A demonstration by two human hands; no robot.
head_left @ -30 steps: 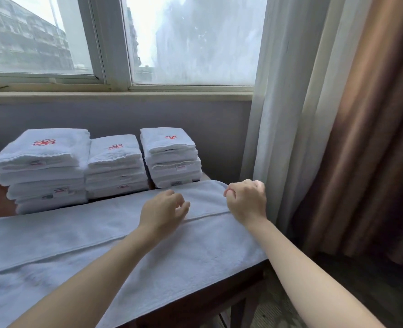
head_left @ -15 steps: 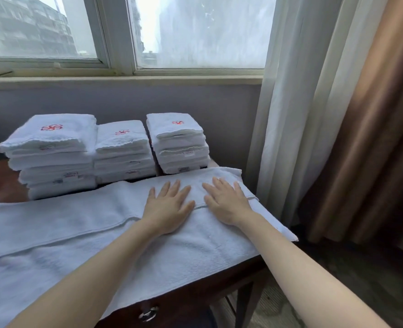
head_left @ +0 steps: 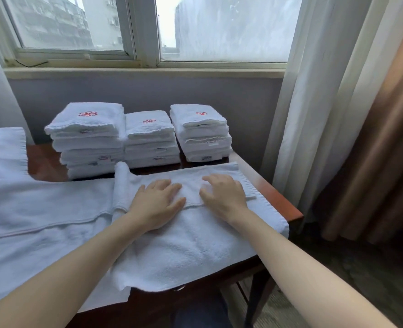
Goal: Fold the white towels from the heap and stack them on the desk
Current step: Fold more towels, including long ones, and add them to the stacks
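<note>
towel [head_left: 184, 252] spread across the desk [head_left: 276, 200] under both forearms, near edge hanging off the front. left hand [head_left: 156, 204] lies flat, palm down on the cloth. right hand [head_left: 224, 197] just beside it, fingers slightly arched, tips pressing, nothing gripped. half a second back the towel's end hung past the desk corner right of the right hand. now that corner is bare and a raised ridge [head_left: 122, 183] stands just left of the left hand, so the end looks doubled over. judgement: one cross fold made, being smoothed; more folds remain. beyond the fingertips, three folded stacks [head_left: 148, 138] sit below the window.
</note>
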